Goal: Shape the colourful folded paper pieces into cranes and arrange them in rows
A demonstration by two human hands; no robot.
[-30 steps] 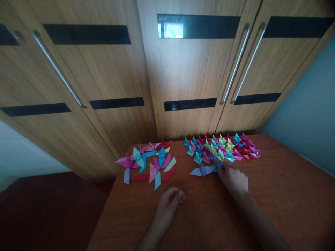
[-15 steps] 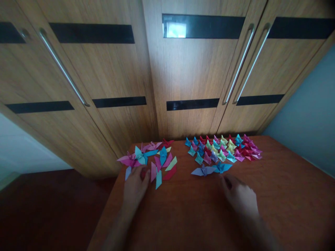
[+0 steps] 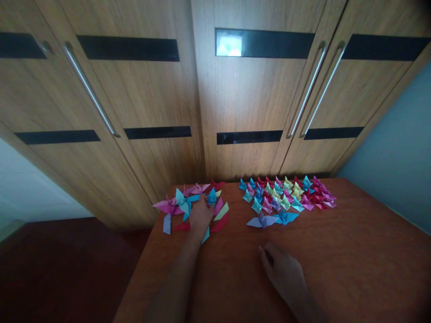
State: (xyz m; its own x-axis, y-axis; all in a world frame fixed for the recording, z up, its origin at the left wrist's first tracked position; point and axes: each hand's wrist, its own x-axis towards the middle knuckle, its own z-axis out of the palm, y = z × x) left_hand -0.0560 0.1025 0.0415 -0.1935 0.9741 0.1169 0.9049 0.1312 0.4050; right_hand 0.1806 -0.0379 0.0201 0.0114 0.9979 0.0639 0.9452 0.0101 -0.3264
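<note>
My left hand (image 3: 201, 215) reaches over a loose heap of folded paper cranes. Its fingers are closed at a blue paper crane (image 3: 212, 196); the fingertips are partly hidden. Around it lie a light-blue crane (image 3: 183, 202), a pink crane (image 3: 167, 207), a lavender piece (image 3: 167, 224), a pale green one (image 3: 222, 211) and red ones. Low over the table, my right hand (image 3: 283, 271) is curled with nothing visible in it. Beyond it, a lavender crane (image 3: 262, 220) and a blue crane (image 3: 285, 217) lie side by side with wings spread.
Several rows of small colourful folded cranes (image 3: 276, 204) stand close together at the back right of the brown table (image 3: 235, 273). A wooden wardrobe (image 3: 249, 98) with metal handles rises right behind the table. A pale wall (image 3: 397, 148) is on the right.
My left hand has moved right and farther in, from the heap's left side to the blue crane. My right hand has drawn back and left, away from the two spread cranes.
</note>
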